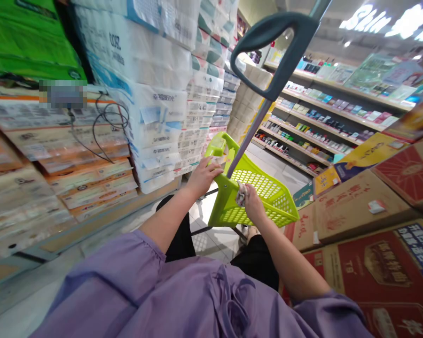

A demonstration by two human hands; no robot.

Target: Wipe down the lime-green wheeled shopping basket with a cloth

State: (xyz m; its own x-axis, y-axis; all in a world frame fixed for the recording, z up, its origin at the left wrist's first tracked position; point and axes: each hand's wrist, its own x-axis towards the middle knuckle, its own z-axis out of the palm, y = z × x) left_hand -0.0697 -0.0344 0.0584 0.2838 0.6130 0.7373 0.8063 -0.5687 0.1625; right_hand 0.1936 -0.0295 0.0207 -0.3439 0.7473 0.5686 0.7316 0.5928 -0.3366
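Note:
In the middle of the head view stands a lime-green shopping basket [220, 206] with perforated sides, on a dark frame. A grey pole with a dark looped handle [292, 51] rises from it, leaning to the upper right. My left hand [205, 174] rests on the basket's near left rim, fingers stretched over the green plastic. My right hand [254, 204] is closed around a crumpled, light patterned cloth [241, 193], which it presses against the basket's near right edge. I see no goods in the visible part of the basket.
Tall stacks of wrapped tissue packs [160, 108] line the left side, with a loose black cable [102, 119] hanging there. Cardboard cartons [359, 202] are piled close on the right. Beyond the basket, shelves [324, 119] hold many small boxes. Tiled floor [201, 241] shows below.

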